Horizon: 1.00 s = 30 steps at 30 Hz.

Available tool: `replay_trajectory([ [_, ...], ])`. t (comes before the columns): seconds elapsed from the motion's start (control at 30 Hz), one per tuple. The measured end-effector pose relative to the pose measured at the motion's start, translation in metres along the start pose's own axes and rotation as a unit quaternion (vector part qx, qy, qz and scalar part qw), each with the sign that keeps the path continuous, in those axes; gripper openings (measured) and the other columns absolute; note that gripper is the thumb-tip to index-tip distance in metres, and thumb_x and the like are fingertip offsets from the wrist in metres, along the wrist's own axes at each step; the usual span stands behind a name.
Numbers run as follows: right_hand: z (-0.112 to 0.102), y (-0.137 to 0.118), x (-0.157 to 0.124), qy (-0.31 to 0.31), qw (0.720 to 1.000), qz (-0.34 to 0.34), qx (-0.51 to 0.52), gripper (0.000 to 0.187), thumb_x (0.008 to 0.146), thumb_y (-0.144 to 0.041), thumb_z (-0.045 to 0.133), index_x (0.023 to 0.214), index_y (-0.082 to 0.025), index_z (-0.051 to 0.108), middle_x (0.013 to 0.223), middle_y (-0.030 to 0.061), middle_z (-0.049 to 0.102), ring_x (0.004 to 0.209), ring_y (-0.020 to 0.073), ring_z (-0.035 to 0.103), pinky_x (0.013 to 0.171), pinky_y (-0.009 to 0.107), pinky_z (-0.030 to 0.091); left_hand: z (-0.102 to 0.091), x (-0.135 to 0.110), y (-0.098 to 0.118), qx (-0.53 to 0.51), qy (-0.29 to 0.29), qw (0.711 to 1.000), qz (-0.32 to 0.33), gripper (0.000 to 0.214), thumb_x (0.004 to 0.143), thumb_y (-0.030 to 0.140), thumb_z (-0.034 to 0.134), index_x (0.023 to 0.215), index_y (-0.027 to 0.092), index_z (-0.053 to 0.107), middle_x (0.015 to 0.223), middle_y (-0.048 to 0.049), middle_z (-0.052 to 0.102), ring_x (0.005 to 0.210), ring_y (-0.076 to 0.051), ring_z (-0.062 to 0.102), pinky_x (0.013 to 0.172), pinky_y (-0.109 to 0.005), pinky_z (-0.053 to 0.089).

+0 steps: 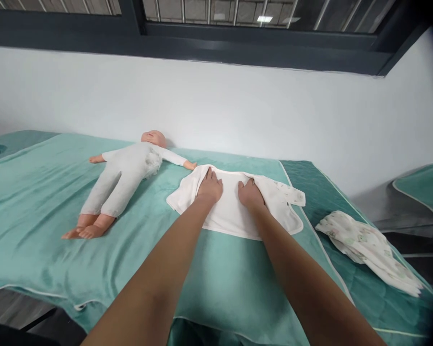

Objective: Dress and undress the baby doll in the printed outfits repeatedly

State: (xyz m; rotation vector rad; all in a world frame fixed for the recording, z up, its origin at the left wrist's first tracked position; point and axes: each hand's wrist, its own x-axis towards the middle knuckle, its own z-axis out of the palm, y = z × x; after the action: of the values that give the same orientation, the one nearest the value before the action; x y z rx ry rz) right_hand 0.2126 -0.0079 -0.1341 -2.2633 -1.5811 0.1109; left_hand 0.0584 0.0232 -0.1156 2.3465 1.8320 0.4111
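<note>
A small white baby garment (pixel 234 211) lies spread on the teal sheet (pixel 39 206) in front of me. My left hand (pixel 210 186) rests flat on its upper left part, fingers stretched out. My right hand (pixel 250 192) presses on its upper middle, fingers curled into the cloth near a fold. A baby doll (pixel 124 175) in a pale one-piece suit lies on its back to the left of the garment, arms out, bare feet toward me.
A crumpled patterned cloth (pixel 368 247) lies at the right on a darker teal cover (pixel 328 192). A white wall (pixel 238 110) runs just behind the bed, under a dark window frame. Another teal-covered surface (pixel 426 187) shows at far right.
</note>
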Motion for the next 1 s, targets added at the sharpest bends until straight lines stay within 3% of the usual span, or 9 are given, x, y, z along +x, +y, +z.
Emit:
replay_trajectory([
  [0.23, -0.013, 0.0, -0.049, -0.03, 0.997, -0.055, -0.038, 0.072, 0.101, -0.047, 0.03, 0.153, 0.003, 0.027, 0.159, 0.0285, 0.027, 0.148, 0.0365, 0.027, 0.12, 0.045, 0.021, -0.001, -0.027, 0.005, 0.003, 0.025, 0.999, -0.019, 0.063, 0.098, 0.033, 0.028, 0.151, 0.0, 0.034, 0.165, -0.0169, 0.019, 0.152, -0.031, 0.021, 0.124, -0.045, 0.023],
  [0.33, -0.019, 0.002, -0.068, -0.037, 0.992, -0.101, -0.061, 0.071, 0.101, -0.047, 0.032, 0.153, 0.001, 0.029, 0.162, 0.0262, 0.022, 0.151, 0.0341, 0.019, 0.121, 0.043, 0.017, -0.007, -0.058, 0.003, 0.005, 0.07, 0.997, 0.019, 0.058, 0.097, 0.033, 0.035, 0.146, 0.003, 0.042, 0.166, -0.0153, 0.018, 0.153, -0.031, 0.018, 0.122, -0.047, 0.027],
  [0.43, -0.022, 0.008, -0.089, -0.044, 0.985, -0.144, -0.089, 0.069, 0.102, -0.047, 0.031, 0.153, -0.001, 0.031, 0.162, 0.0238, 0.022, 0.152, 0.0322, 0.019, 0.121, 0.045, 0.019, -0.016, -0.101, -0.003, -0.008, 0.127, 0.988, 0.082, 0.043, 0.097, 0.032, 0.04, 0.131, 0.01, 0.057, 0.161, -0.014, 0.032, 0.15, -0.029, 0.023, 0.121, -0.044, 0.029],
  [0.57, -0.027, 0.023, -0.123, -0.026, 0.976, -0.199, -0.081, 0.066, 0.102, -0.049, 0.032, 0.152, -0.007, 0.036, 0.162, 0.0191, 0.026, 0.151, 0.03, 0.023, 0.12, 0.047, 0.024, -0.028, -0.158, -0.012, -0.037, 0.133, 0.985, 0.107, 0.033, 0.101, 0.034, 0.037, 0.094, 0.018, 0.065, 0.11, -0.0102, 0.067, 0.107, -0.023, 0.058, 0.097, -0.041, 0.046],
  [0.63, -0.03, 0.03, -0.137, -0.017, 0.972, -0.229, -0.055, 0.061, 0.102, -0.048, 0.032, 0.151, -0.01, 0.039, 0.161, 0.017, 0.03, 0.15, 0.0289, 0.026, 0.119, 0.047, 0.027, -0.031, -0.176, -0.014, -0.026, 0.122, 0.985, 0.118, 0.033, 0.101, 0.033, 0.038, 0.085, 0.019, 0.064, 0.092, -0.007, 0.066, 0.094, -0.023, 0.057, 0.088, -0.041, 0.046],
  [0.73, -0.034, 0.035, -0.15, -0.012, 0.966, -0.256, -0.001, 0.054, 0.102, -0.044, 0.035, 0.145, -0.014, 0.047, 0.158, 0.0139, 0.038, 0.148, 0.0269, 0.031, 0.119, 0.047, 0.03, -0.033, -0.188, -0.018, -0.027, 0.133, 0.982, 0.129, 0.032, 0.1, 0.031, 0.04, 0.078, 0.019, 0.061, 0.084, -0.005, 0.064, 0.088, -0.022, 0.055, 0.082, -0.041, 0.042],
  [0.83, -0.037, 0.028, -0.151, -0.031, 0.962, -0.258, 0.081, 0.05, 0.1, -0.042, 0.041, 0.141, -0.017, 0.05, 0.153, 0.0111, 0.046, 0.145, 0.0248, 0.037, 0.119, 0.045, 0.032, -0.034, -0.186, -0.03, -0.071, 0.175, 0.979, 0.073, 0.03, 0.1, 0.029, 0.042, 0.075, 0.02, 0.057, 0.08, -0.0038, 0.062, 0.084, -0.021, 0.054, 0.079, -0.038, 0.041],
  [0.93, -0.038, 0.003, -0.137, -0.102, 0.952, -0.224, 0.184, 0.052, 0.097, -0.044, 0.045, 0.145, -0.023, 0.045, 0.153, 0.0076, 0.046, 0.143, 0.0236, 0.04, 0.118, 0.044, 0.036, -0.036, -0.179, -0.051, -0.114, 0.244, 0.96, -0.076, 0.02, 0.097, 0.033, 0.049, 0.088, 0.019, 0.06, 0.09, -0.0066, 0.065, 0.089, -0.023, 0.056, 0.081, -0.04, 0.043],
  [1.0, -0.036, -0.023, -0.116, -0.152, 0.936, -0.185, 0.257, 0.055, 0.094, -0.047, 0.05, 0.144, -0.025, 0.045, 0.152, 0.0068, 0.047, 0.141, 0.0246, 0.043, 0.117, 0.044, 0.037, -0.036, -0.174, -0.063, -0.129, 0.259, 0.943, -0.164, 0.026, 0.093, 0.04, 0.056, 0.105, 0.017, 0.06, 0.098, -0.009, 0.067, 0.094, -0.027, 0.058, 0.084, -0.043, 0.044],
])
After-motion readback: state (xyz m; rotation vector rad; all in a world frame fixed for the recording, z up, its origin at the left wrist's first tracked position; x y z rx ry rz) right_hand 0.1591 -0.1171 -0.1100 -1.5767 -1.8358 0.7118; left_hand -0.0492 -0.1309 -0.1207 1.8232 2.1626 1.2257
